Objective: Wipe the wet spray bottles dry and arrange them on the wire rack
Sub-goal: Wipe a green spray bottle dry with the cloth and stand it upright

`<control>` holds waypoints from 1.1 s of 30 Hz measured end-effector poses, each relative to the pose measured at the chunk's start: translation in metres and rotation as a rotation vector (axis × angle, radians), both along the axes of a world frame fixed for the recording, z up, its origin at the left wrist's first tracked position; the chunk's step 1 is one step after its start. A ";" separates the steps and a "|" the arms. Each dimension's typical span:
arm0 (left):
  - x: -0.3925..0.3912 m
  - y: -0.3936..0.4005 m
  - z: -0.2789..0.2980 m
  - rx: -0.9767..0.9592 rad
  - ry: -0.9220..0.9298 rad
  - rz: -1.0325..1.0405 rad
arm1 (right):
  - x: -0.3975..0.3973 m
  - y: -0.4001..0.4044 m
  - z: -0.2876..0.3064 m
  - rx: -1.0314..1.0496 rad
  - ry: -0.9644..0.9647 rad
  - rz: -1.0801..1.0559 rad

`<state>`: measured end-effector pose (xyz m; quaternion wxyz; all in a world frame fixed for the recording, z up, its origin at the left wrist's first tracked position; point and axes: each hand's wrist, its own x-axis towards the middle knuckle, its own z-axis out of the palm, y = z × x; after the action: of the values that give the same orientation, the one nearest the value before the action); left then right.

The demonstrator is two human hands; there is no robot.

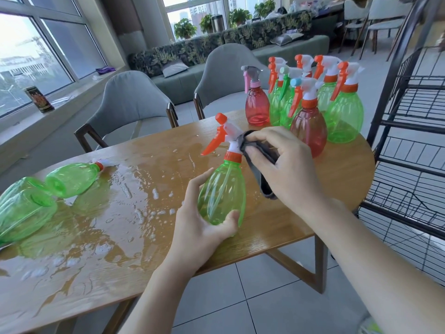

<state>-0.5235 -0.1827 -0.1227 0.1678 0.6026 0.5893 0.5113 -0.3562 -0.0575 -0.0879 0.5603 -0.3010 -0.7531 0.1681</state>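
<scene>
A translucent green plastic spray bottle with an orange trigger and collar [222,189] was held up over the wet wooden surface [134,213], tilted a little with its nozzle leaning away to the left. It was cupped from below by the left hand [199,222], whose grip was curled round the bottle's base, thumb on the near side and fingers behind.

A dark grey cloth [262,160] was pressed against the white spray head by the right hand [286,169]; that grip was clenched on the cloth, with a loose fold of it hanging down beside the bottle's shoulder.

Pools and beads of water were seen across the left and middle of the surface. Two more green bottles were lying on their sides there: one with its orange collar pointing away [72,177], and one larger in view at the left edge [24,213]. There may have been a third behind it, though that could not be made out.

At the far right corner a cluster of upright bottles was standing close together: a red bottle with a pink and grey trigger [257,107], a red bottle with an orange trigger [309,126] nearest the hands, and several green ones [344,116] behind.

The black wire rack [409,131] was seen just beside the surface's right end. Two grey upholstered chairs [134,100] were drawn up at the far side.
</scene>
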 end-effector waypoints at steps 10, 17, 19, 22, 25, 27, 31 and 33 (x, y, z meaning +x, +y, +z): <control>0.003 -0.001 0.003 -0.030 0.009 -0.010 | 0.006 0.001 -0.010 -0.110 0.011 -0.051; 0.006 0.007 0.007 -0.099 -0.022 0.024 | 0.018 0.010 -0.024 -0.270 -0.010 -0.145; 0.005 0.021 0.010 -0.163 -0.027 0.031 | 0.022 0.015 -0.027 -0.313 -0.031 -0.160; 0.004 0.053 0.011 -0.223 0.006 0.004 | 0.026 0.019 -0.029 -0.349 -0.046 -0.177; 0.007 0.096 0.014 -0.242 -0.035 -0.047 | 0.028 0.022 -0.030 -0.364 -0.052 -0.184; 0.009 0.128 0.014 -0.267 -0.057 -0.027 | 0.029 0.025 -0.031 -0.369 -0.055 -0.188; 0.022 0.180 0.011 -0.257 -0.033 0.087 | 0.034 0.032 -0.035 -0.391 -0.042 -0.195; 0.028 0.197 0.011 -0.242 -0.024 0.106 | 0.037 0.035 -0.037 -0.398 -0.031 -0.197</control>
<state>-0.4958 0.0147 -0.1120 0.2192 0.5397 0.6757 0.4518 -0.3196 -0.0227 -0.1252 0.4918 -0.4802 -0.6808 0.2533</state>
